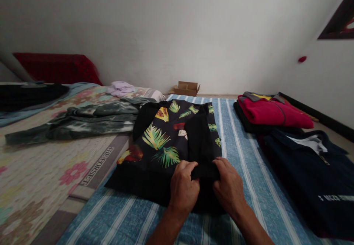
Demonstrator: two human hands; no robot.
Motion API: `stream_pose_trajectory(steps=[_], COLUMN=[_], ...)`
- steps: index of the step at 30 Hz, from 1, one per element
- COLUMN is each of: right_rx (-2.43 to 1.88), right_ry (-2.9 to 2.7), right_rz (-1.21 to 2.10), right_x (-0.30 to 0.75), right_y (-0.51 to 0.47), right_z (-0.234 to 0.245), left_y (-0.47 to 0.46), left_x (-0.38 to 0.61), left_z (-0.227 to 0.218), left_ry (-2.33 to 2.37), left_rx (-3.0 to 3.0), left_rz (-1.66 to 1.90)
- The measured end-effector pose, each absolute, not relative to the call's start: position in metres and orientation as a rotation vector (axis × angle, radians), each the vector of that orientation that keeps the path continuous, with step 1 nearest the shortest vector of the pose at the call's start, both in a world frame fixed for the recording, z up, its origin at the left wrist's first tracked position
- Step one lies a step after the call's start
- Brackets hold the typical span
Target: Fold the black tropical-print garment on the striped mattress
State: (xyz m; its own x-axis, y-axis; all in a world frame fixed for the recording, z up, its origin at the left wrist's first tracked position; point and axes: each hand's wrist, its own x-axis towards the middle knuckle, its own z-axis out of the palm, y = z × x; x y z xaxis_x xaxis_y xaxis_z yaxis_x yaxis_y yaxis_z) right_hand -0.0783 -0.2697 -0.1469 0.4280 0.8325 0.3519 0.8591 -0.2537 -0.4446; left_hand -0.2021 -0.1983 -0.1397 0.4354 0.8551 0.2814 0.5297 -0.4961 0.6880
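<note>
A black sweatshirt (166, 145) printed with green leaves and fruit lies flat in front of me, its plain black hem toward me. One black sleeve is laid down along its right side, the cuff near the hem. My left hand (184, 186) pinches the left edge of that cuff. On the cuff's other edge, my right hand (229, 182) is closed with thumb and fingers together. The other sleeve shows only in part at the garment's upper left.
Blue striped cloth (235, 145) lies under the sweatshirt. Grey tie-dye trousers (91, 121) stretch out left on a floral sheet (35, 171). At right are a folded red garment (265, 110) and a navy zip top (309, 175). A cardboard box (187, 88) stands by the wall.
</note>
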Motion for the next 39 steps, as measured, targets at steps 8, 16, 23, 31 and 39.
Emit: stream_pose_trajectory(steps=[8, 16, 23, 31, 39], right_rx=[-1.975, -1.835, -2.291, -2.449, -2.460], right_ry=[-1.548, -1.345, -1.184, -1.083, -1.048], right_rz=[0.274, 0.605, 0.377, 0.414, 0.339], right_x=[-0.062, -0.019, 0.013, 0.028, 0.025], right_y=[-0.285, -0.261, -0.150, -0.092, -0.091], right_z=[-0.139, -0.103, -0.119, -0.144, -0.156], left_y=[-0.187, -0.116, -0.052, -0.013, -0.006], left_x=[-0.223, -0.210, -0.138, -0.125, -0.119], left_z=[-0.119, -0.106, -0.129, -0.165, -0.174], left_ry=[0.898, 1.051, 1.405, 1.511, 1.388], left_rx=[2.023, 1.651, 1.568, 1.482, 1.423], left_rz=[0.608, 0.547, 0.600, 0.667, 0.788])
